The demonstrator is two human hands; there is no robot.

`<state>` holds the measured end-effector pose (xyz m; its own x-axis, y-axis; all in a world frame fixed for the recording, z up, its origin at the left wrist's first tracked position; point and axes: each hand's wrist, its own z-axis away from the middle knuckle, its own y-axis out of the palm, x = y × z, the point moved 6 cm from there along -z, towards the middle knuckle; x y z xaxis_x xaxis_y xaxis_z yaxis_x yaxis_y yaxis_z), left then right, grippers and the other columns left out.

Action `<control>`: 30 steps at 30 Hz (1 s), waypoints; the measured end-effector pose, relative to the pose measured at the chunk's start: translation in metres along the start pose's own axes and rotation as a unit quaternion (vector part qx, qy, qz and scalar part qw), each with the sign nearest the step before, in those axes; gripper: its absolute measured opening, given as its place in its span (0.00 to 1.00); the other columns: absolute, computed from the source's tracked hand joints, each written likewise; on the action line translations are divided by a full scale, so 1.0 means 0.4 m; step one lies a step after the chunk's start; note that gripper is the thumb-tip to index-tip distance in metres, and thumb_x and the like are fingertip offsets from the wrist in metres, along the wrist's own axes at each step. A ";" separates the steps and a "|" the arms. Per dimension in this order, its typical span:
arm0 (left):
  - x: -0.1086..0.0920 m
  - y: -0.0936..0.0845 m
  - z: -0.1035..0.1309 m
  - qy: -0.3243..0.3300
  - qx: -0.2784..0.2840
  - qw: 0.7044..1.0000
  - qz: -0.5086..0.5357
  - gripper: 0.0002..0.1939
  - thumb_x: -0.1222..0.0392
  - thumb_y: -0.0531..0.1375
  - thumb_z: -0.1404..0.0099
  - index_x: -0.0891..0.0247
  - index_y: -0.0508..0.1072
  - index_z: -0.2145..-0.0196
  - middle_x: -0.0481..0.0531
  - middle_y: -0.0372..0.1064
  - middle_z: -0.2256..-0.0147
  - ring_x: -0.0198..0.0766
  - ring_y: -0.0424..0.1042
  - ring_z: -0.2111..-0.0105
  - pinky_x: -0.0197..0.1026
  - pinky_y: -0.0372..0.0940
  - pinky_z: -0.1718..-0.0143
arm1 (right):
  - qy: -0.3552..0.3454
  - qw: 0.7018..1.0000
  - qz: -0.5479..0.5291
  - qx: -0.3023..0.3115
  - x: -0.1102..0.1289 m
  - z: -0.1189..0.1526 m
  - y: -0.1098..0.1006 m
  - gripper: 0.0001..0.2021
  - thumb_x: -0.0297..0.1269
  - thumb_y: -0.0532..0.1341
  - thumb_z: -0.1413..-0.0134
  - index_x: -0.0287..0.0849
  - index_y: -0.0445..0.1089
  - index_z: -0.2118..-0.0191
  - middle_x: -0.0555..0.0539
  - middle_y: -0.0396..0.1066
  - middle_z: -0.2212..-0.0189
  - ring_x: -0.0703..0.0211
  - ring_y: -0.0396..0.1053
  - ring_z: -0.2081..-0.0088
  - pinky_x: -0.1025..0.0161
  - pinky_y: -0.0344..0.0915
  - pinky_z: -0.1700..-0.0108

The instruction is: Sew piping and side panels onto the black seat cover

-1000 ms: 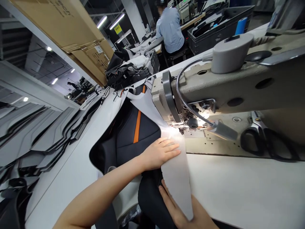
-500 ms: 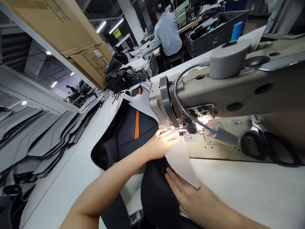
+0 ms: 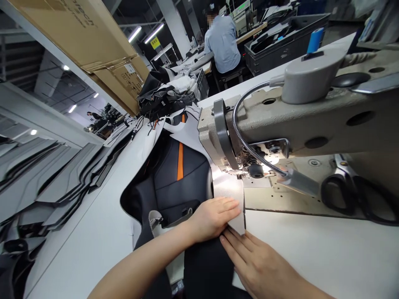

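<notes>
A black cover with an orange stripe (image 3: 180,161) lies left of the sewing machine (image 3: 215,137). Its light grey strip (image 3: 229,187) runs toward me from beneath the lit needle area. My left hand (image 3: 215,216) presses on this strip, fingers together and pointing right, with the thumb side hard to see. Just nearer to me, my right hand (image 3: 249,257) has its fingers stretched out at the strip's near end, over the black fabric (image 3: 207,265); its fingertips are partly under the strip's edge.
Black-handled scissors (image 3: 343,182) lie on the machine bed at right. Stacked grey panels (image 3: 59,178) fill the left side. A cardboard box (image 3: 93,45) stands at upper left. Beyond the machine, a person (image 3: 221,43) in a light blue shirt sits near a grey crate (image 3: 268,54).
My left hand has moved from near the needle down along the grey strip, toward my right hand. The strip's near end has swung left. The view has shifted slightly.
</notes>
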<state>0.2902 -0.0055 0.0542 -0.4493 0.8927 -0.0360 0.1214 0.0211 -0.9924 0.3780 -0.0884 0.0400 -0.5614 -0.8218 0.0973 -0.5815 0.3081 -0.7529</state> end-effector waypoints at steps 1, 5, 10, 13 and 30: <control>0.006 0.001 -0.007 0.004 -0.010 1.000 -0.004 0.18 0.68 0.46 0.34 0.66 0.69 0.51 0.55 0.68 0.48 0.38 0.64 0.45 0.41 0.61 0.45 | 0.008 1.000 0.002 -0.004 -0.003 0.000 0.000 0.21 0.33 0.53 0.50 0.31 0.68 0.50 0.39 0.70 0.52 0.49 0.68 0.54 0.57 0.64 0.53; 0.030 0.006 -0.036 0.012 -0.006 1.000 -0.023 0.19 0.68 0.46 0.35 0.65 0.69 0.50 0.54 0.66 0.46 0.39 0.62 0.45 0.41 0.61 0.46 | 0.036 0.999 -0.008 -0.003 -0.019 -0.003 0.008 0.20 0.37 0.55 0.47 0.33 0.68 0.50 0.37 0.67 0.48 0.46 0.64 0.48 0.56 0.63 0.49; 0.075 0.010 -0.069 -0.021 0.044 0.998 -0.045 0.20 0.66 0.49 0.36 0.63 0.68 0.47 0.53 0.64 0.45 0.41 0.61 0.46 0.43 0.59 0.48 | 0.043 0.999 -0.008 0.012 -0.058 -0.012 0.025 0.21 0.41 0.57 0.45 0.33 0.67 0.49 0.34 0.64 0.46 0.44 0.62 0.46 0.52 0.60 0.45; 0.100 0.010 -0.082 -0.024 0.032 0.997 -0.059 0.19 0.64 0.51 0.35 0.60 0.68 0.47 0.53 0.64 0.46 0.43 0.61 0.46 0.45 0.58 0.49 | 0.005 0.999 0.022 0.026 -0.074 -0.017 0.032 0.21 0.38 0.58 0.45 0.29 0.67 0.49 0.30 0.63 0.46 0.41 0.62 0.46 0.49 0.60 0.46; 0.212 0.040 -0.126 0.022 -0.043 0.999 0.004 0.14 0.59 0.51 0.31 0.61 0.76 0.59 0.54 0.72 0.58 0.40 0.68 0.55 0.44 0.62 0.51 | 0.104 0.994 -0.021 0.017 -0.142 -0.019 0.022 0.18 0.34 0.49 0.38 0.34 0.69 0.49 0.42 0.64 0.45 0.51 0.61 0.44 0.55 0.59 0.43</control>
<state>0.2988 0.0934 0.0412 -0.4092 0.9117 -0.0360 0.2015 0.0518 -0.9781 0.4002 -0.0355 0.0326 -0.6490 -0.7157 0.2579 -0.5880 0.2569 -0.7670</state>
